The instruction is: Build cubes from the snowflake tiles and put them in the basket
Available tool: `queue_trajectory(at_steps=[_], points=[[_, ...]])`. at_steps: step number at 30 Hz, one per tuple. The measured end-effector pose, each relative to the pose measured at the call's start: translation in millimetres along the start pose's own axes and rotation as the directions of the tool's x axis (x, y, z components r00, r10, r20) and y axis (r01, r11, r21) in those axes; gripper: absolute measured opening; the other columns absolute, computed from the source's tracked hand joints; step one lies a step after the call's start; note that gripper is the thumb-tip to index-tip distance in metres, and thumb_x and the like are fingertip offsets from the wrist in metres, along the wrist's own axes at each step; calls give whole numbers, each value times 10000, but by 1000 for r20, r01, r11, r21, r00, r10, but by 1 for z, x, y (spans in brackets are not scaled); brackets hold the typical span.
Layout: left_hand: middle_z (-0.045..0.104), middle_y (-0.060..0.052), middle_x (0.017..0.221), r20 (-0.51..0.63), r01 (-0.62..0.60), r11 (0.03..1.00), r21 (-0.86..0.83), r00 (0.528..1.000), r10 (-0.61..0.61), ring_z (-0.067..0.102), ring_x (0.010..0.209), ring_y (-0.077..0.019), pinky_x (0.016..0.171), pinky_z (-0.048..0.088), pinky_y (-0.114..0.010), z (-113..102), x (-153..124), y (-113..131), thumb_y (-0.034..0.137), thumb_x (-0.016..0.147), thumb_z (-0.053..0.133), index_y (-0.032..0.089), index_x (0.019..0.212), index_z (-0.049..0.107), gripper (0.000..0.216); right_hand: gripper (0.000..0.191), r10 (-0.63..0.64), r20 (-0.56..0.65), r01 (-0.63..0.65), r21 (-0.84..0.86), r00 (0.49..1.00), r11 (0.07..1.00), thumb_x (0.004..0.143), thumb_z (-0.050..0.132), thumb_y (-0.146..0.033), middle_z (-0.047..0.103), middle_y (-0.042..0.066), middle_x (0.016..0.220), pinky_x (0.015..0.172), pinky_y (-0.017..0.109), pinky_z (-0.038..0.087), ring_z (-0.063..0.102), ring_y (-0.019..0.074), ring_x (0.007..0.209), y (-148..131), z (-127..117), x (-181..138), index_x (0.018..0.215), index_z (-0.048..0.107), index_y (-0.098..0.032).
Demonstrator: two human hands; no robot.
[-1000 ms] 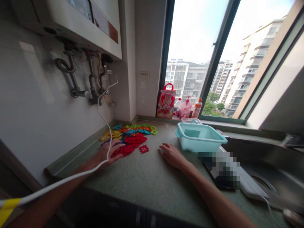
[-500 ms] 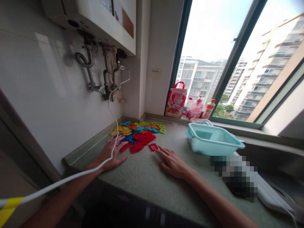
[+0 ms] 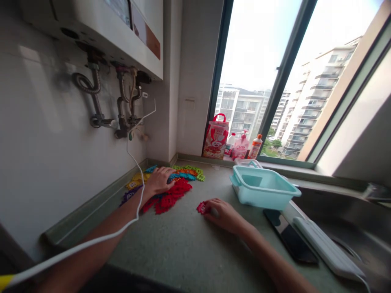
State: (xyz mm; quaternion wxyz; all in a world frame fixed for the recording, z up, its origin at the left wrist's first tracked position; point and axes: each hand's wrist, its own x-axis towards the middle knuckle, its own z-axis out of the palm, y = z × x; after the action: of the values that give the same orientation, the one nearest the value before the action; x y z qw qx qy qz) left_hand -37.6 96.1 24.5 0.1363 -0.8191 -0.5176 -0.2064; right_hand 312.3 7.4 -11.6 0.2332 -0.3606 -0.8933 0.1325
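My right hand (image 3: pixel 224 215) pinches a small red plastic piece with a cut-out, toothed edge (image 3: pixel 200 208), just above or on the counter. Over on the left, my left hand (image 3: pixel 161 180) rests on a colourful pile of similar pieces, its thumb apart from the fingers and the fingertips partly hidden. Red pieces (image 3: pixel 171 199) form the near side of that pile. Blue pieces (image 3: pixel 186 176), green pieces (image 3: pixel 198 173), yellow pieces (image 3: pixel 134 181) and purple pieces (image 3: pixel 130 196) lie around them.
A white cable (image 3: pixel 116 234) crosses in front of my left forearm. To the right stand a turquoise plastic basket (image 3: pixel 265 193), a phone (image 3: pixel 290 236), a white power strip (image 3: pixel 330 248) and a metal sink (image 3: pixel 351 219). Bottles (image 3: pixel 240 147) and a red bag (image 3: pixel 216 140) line the windowsill.
My left hand has moved forward and right over the pile. My right hand has closed on the single red piece and drawn it nearer. The camera view has shifted.
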Motion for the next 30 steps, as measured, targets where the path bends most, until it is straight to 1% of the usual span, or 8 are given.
queue_trajectory(at_steps=[4,8,14,18,21,25,27,30], points=[[563,-95,1538,106,-68,993,-101,991,79,520,1404,-286,1196,355,-469,5,-1,-16,284,875,556,234,1503,524,631,252,-23,13,23,-36,1000,999,895,630,-213,752,38,1165,994,360,526,678,234,1087,-3,-3,3,1123,720,-274],[601,-136,1492,168,-46,990,-136,983,69,558,1377,-297,1202,372,-457,11,10,-20,224,802,577,186,1484,548,684,329,-30,22,31,-83,999,996,904,570,-171,730,42,1257,1056,368,502,655,236,1167,-7,-1,1,1184,708,-275],[696,-124,1318,93,-26,988,-152,995,40,639,1221,-293,1116,455,-430,3,9,-32,218,728,665,182,1434,581,712,402,12,24,-9,-99,1000,995,897,615,-239,722,66,1291,1062,389,509,660,257,1187,-2,-3,-2,1292,685,-263],[694,-98,1282,-36,-2,930,-367,999,-12,638,1189,-272,1105,479,-420,-14,6,-35,338,743,778,197,1420,589,717,402,34,-32,-39,-140,999,989,935,641,-345,711,90,1313,1069,437,508,652,285,1205,6,-3,-3,1325,676,-257],[661,-95,1339,-105,3,754,-657,990,-96,643,1179,-241,1070,515,-404,-18,4,-9,410,773,810,220,1510,495,824,483,38,-149,-58,-132,988,990,968,638,-412,638,121,1431,1119,481,472,608,307,1286,9,-2,-2,1425,607,-259],[665,-106,1322,-24,5,479,-878,998,-54,670,1118,-234,1000,552,-388,-3,-3,62,447,730,879,231,1476,513,858,640,81,-307,-58,82,948,995,958,673,-419,624,134,1438,1061,462,519,644,281,1237,8,0,1,1542,459,-272],[681,-102,1285,0,2,462,-887,1000,-5,679,1082,-238,971,560,-383,7,-10,95,468,684,917,227,1378,582,808,646,110,-345,-36,213,932,976,947,689,-413,651,132,1392,965,410,567,698,247,1124,6,1,2,1532,459,-263],[715,-80,1191,-11,-42,598,-800,998,55,677,1068,-254,969,545,-394,17,-19,121,530,665,918,228,1207,663,671,469,92,-324,-24,207,941,978,895,757,-367,740,82,1185,866,343,565,722,214,956,4,2,1,1333,640,-250]])
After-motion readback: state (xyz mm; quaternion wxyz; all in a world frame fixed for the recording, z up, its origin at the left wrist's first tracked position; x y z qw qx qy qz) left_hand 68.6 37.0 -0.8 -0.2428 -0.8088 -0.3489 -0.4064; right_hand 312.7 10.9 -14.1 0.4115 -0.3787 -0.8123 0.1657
